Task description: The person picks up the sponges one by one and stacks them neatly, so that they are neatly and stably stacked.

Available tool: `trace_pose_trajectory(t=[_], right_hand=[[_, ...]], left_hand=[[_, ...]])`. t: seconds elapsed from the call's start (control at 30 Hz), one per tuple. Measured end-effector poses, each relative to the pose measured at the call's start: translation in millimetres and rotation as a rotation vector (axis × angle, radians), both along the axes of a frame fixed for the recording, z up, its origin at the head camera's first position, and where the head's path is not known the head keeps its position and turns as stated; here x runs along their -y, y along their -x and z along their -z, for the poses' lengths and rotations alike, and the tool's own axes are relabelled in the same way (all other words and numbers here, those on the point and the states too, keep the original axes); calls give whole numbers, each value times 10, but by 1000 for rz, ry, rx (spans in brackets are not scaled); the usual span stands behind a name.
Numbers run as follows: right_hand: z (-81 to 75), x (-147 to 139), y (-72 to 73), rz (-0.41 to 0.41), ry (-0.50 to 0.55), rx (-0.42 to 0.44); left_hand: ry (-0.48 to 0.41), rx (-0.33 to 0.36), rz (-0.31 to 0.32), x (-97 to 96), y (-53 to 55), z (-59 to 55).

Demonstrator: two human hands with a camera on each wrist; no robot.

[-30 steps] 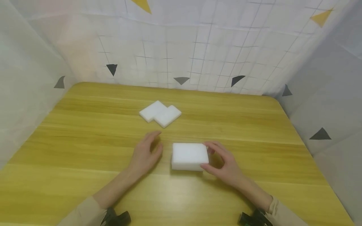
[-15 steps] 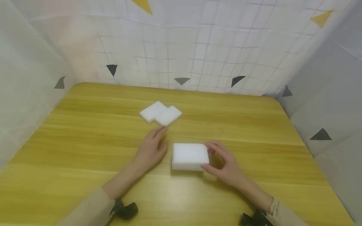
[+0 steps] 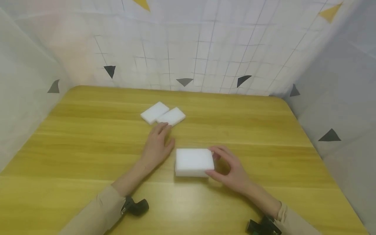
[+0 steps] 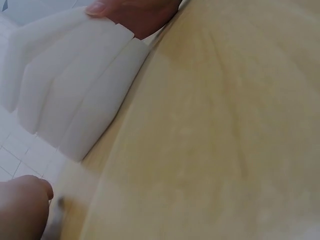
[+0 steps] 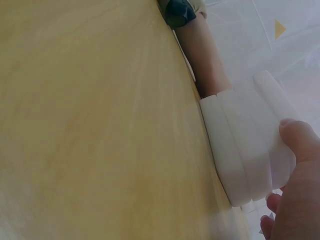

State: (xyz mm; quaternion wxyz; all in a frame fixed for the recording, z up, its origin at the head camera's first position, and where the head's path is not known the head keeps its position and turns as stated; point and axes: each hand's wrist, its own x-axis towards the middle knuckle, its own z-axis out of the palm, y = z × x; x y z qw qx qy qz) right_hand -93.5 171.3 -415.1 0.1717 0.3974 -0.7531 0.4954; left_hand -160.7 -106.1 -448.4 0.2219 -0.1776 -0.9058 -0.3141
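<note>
Several white sponges lie in a stack (image 3: pixel 194 160) near the middle of the table, their layers showing in both wrist views. My right hand (image 3: pixel 232 169) holds the stack's right end, thumb on the near side and fingers at the far side. In the right wrist view the thumb presses on an upper sponge (image 5: pixel 272 122). Farther back, two more white sponges lie flat, a left one (image 3: pixel 154 112) and a right one (image 3: pixel 174 115), close together. My left hand (image 3: pixel 155 147) reaches to the right one's front edge with relaxed fingers; whether its fingertips touch is unclear.
The wooden table (image 3: pixel 88 156) has rounded back corners. A white cloth with gridlines (image 3: pixel 188 49) and dark and yellow triangles hangs behind it, with pale cloths along both sides. Each wrist carries a dark camera mount (image 3: pixel 136 206).
My left hand has moved forward, from left of the stack to the loose sponges. The right hand stays on the stack. The head view has shifted slightly.
</note>
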Motion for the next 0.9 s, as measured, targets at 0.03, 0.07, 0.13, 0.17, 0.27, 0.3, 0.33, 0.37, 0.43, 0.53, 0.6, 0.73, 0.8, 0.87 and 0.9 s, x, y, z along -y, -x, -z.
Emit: trace_pose_trajectory(t=[0.03, 0.07, 0.13, 0.17, 0.27, 0.3, 0.33, 0.37, 0.43, 0.53, 0.6, 0.73, 0.8, 0.87, 0.9], right_hand=[[-7, -2, 2, 2, -2, 0], [-12, -3, 3, 3, -3, -1], [-16, -5, 2, 5, -7, -3], [-17, -6, 1, 6, -9, -3], [-18, -7, -4, 7, -12, -1], [-16, -6, -4, 6, -11, -2], [-15, -7, -3, 5, -9, -3], [-12, -7, -2, 3, -7, -6], [-4, -6, 2, -2, -1, -12], [9, -6, 4, -5, 2, -16], [14, -6, 3, -4, -1, -16], [21, -5, -2, 1, -3, -11], [21, -3, -2, 0, -2, -6], [18, -2, 1, -1, -2, -2], [13, -1, 1, -1, -2, 0]], left_hand=[[-19, 8, -6, 0, 1, -10], [-39, 16, -14, -1, 4, -14], [-78, 32, -30, -1, 6, -16], [-94, 40, -38, -1, 7, -15], [-122, 67, -56, 0, 5, -9], [-130, 78, -58, 0, 1, -11], [-137, 87, -58, 0, -4, -13], [-142, 96, -60, 0, -6, -14], [-148, 115, -62, 1, -12, -11], [-150, 130, -65, 0, -16, -6], [-146, 130, -66, 0, -15, -7], [-145, 125, -66, -2, -17, -22], [-149, 126, -65, -2, -21, -29], [-149, 123, -64, -2, -23, -29], [-148, 123, -65, -3, -24, -30]])
